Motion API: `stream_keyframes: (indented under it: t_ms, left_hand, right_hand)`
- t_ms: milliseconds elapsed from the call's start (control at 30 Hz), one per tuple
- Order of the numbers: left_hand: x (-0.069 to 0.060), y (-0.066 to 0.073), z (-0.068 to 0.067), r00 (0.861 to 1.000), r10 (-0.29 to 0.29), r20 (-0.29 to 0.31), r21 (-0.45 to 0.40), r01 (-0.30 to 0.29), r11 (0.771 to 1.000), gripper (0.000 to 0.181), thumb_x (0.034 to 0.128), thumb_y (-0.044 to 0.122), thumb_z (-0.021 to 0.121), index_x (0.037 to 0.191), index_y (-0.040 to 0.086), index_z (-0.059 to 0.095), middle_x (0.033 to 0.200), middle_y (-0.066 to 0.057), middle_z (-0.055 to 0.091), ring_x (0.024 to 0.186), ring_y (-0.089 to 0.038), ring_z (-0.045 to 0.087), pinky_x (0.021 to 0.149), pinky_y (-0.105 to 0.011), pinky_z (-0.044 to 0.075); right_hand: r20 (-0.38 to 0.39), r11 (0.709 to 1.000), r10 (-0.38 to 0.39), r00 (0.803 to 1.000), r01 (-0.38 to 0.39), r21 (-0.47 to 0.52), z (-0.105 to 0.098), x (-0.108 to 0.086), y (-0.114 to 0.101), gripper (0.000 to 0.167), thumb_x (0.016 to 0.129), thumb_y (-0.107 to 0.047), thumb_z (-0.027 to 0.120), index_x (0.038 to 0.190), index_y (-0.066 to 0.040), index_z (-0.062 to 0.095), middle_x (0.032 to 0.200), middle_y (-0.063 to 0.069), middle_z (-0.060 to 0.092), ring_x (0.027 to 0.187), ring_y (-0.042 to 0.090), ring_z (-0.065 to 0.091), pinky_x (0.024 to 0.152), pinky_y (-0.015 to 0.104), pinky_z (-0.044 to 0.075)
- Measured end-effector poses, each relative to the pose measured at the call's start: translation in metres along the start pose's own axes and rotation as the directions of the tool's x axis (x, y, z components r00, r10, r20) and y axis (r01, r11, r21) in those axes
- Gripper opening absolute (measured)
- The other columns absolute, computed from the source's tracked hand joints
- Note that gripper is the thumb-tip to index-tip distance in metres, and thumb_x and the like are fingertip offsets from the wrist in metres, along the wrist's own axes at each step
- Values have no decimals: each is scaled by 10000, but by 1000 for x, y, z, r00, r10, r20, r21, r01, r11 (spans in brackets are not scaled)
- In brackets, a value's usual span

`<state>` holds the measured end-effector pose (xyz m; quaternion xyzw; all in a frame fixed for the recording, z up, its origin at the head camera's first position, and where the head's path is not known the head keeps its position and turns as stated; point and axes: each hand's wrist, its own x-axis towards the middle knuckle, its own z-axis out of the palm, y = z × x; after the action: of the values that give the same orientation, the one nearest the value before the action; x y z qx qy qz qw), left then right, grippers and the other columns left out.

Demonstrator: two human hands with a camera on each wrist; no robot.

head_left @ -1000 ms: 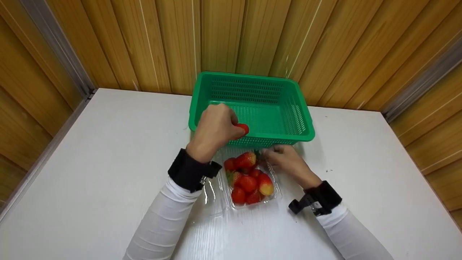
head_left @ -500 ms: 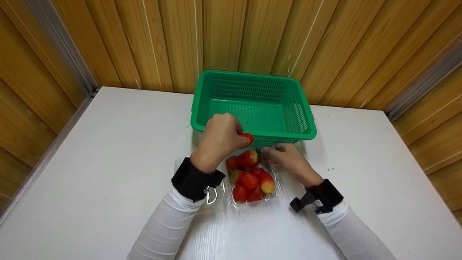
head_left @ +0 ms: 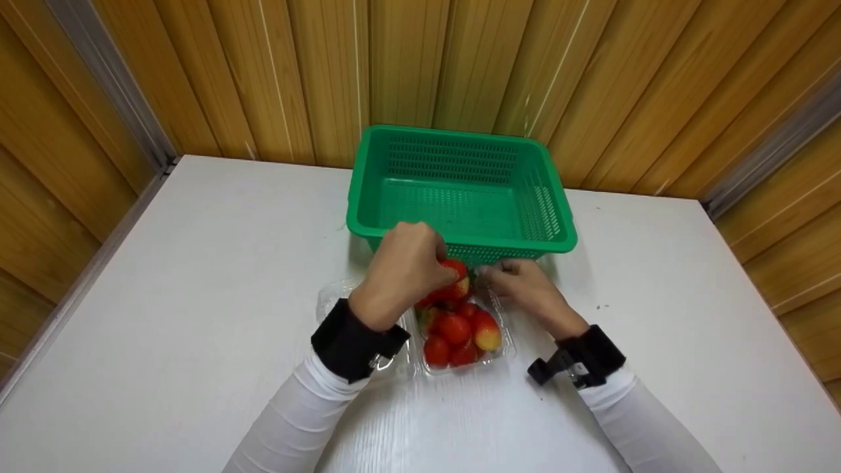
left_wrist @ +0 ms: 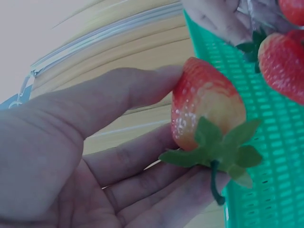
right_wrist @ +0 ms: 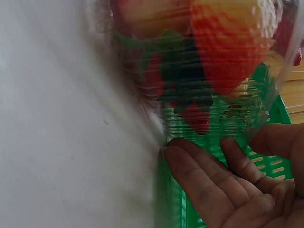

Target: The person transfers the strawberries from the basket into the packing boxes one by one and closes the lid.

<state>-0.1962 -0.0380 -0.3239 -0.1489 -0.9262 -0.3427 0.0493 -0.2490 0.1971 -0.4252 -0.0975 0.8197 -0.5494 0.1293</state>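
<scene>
My left hand (head_left: 406, 270) pinches a strawberry (left_wrist: 206, 102) between thumb and fingers, its green leaves and stem showing in the left wrist view. It is over the far end of a clear plastic box (head_left: 430, 371) holding several other strawberries (head_left: 453, 330). My right hand (head_left: 525, 289) grips the far right corner of this box; in the right wrist view its thumb and fingertips (right_wrist: 178, 156) meet the clear wall. The left hand partly covers the box's far left side. Attached at the box's left, the clear lid (head_left: 332, 295) lies folded open, partly under the left wrist.
A green slotted basket (head_left: 558, 246) stands just behind the plastic box, near the back edge of the white table (head_left: 217, 276). Ribbed wood-look wall panels (head_left: 407, 66) rise behind and at both sides. Each wrist wears a black strap with a camera.
My left hand has come down and toward me with its strawberry, from the basket's near rim to over the plastic box. The right hand has stayed at the box corner.
</scene>
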Motion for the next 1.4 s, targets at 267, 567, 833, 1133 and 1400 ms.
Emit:
stream_keyframes:
  t_ms: [267,567,833,1133,1400]
  left_hand:
    - [-16,-1,6,999,19,31,-16,-19,1000,503,835,41,815,514,147,443,505,83,277,507,-115,310,496,-278,263]
    - [-31,-1,15,997,22,77,-14,-21,1000,474,836,54,861,561,121,481,509,66,317,494,-129,360,487,-274,281]
    - [-41,6,22,988,67,136,-10,-66,998,409,836,78,877,565,100,571,495,101,345,495,-100,378,463,-228,312]
    - [-48,10,29,983,84,162,37,-92,995,490,813,61,853,526,131,462,506,100,274,538,-115,301,483,-256,246]
    - [-50,8,33,970,162,181,98,-182,978,447,782,58,853,519,121,496,489,106,346,572,-137,426,528,-235,347]
  right_hand:
    - [-9,1000,19,1000,-19,-9,1,0,-1,244,1027,-239,696,847,-84,640,840,8,612,842,186,588,751,292,513]
    - [-4,1000,20,1000,-20,-17,-1,0,-1,245,1022,-247,701,848,-85,642,833,13,605,833,192,576,738,296,503]
    - [-13,999,25,1000,-25,-21,-2,-1,-3,221,1024,-251,706,917,-62,665,862,21,622,850,198,582,748,295,504]
    - [-6,999,42,999,-42,-21,-1,-3,-5,246,1023,-278,710,977,-37,690,939,36,664,897,202,618,796,333,530]
    - [6,999,24,1000,-24,-27,-1,-1,-2,251,1030,-266,695,1006,-17,701,996,49,690,940,216,638,845,353,542]
